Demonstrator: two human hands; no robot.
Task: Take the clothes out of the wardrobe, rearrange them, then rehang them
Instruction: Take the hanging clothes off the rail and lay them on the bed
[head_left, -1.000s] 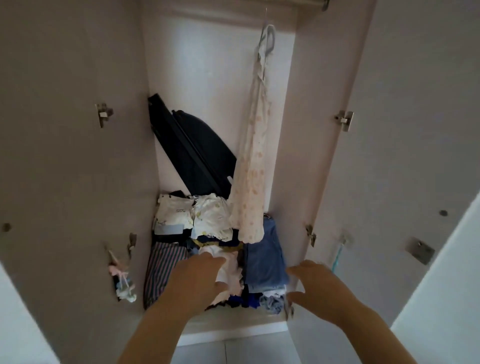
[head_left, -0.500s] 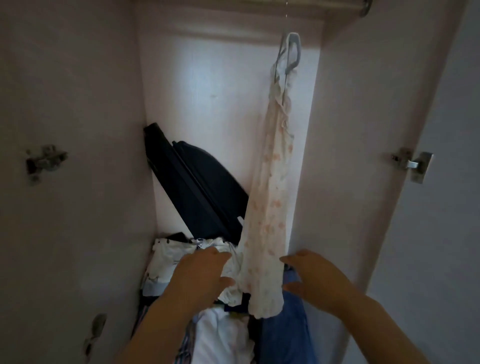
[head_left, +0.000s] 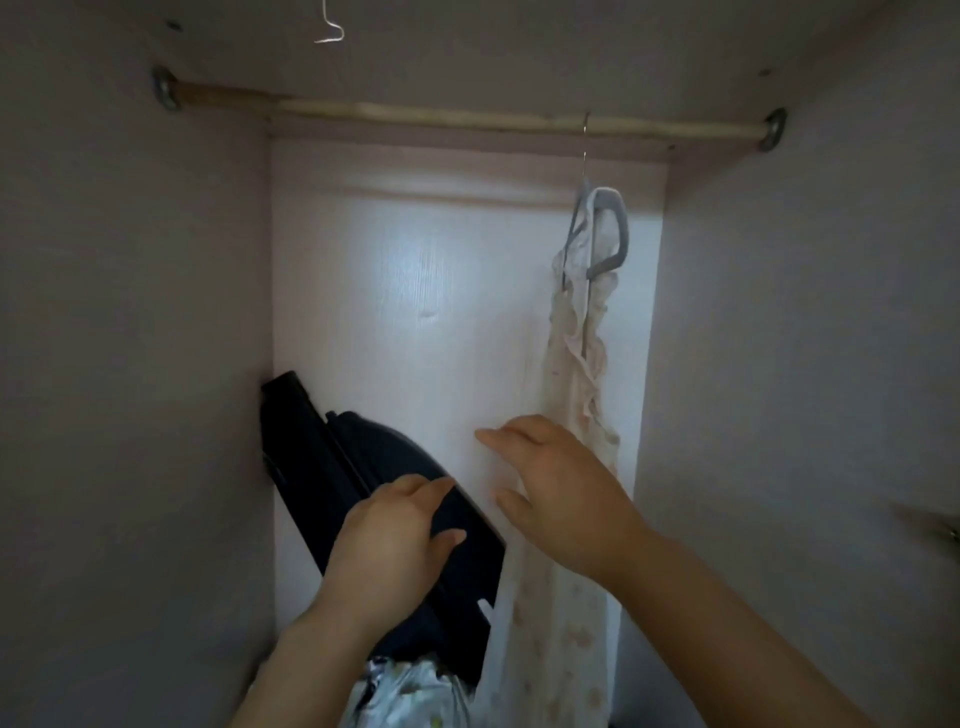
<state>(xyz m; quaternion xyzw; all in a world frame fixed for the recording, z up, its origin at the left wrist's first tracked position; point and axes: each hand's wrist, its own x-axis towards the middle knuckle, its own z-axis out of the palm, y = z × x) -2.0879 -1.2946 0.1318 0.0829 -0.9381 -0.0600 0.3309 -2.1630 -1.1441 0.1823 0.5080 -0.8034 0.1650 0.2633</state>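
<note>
Inside an open wardrobe (head_left: 130, 364), a pale floral dress (head_left: 574, 415) hangs from a grey hanger (head_left: 610, 228) on the wooden rail (head_left: 415, 117). The person's right hand (head_left: 563, 493), fingers spread, reaches in front of the dress, while the left hand (head_left: 389, 545), also empty, is raised before a dark folded object (head_left: 322, 457) leaning against the back panel. Printed white clothing (head_left: 410, 696) shows below.

Left hand (head_left: 387, 540), right hand (head_left: 563, 491) raised, fingers spread.
</note>
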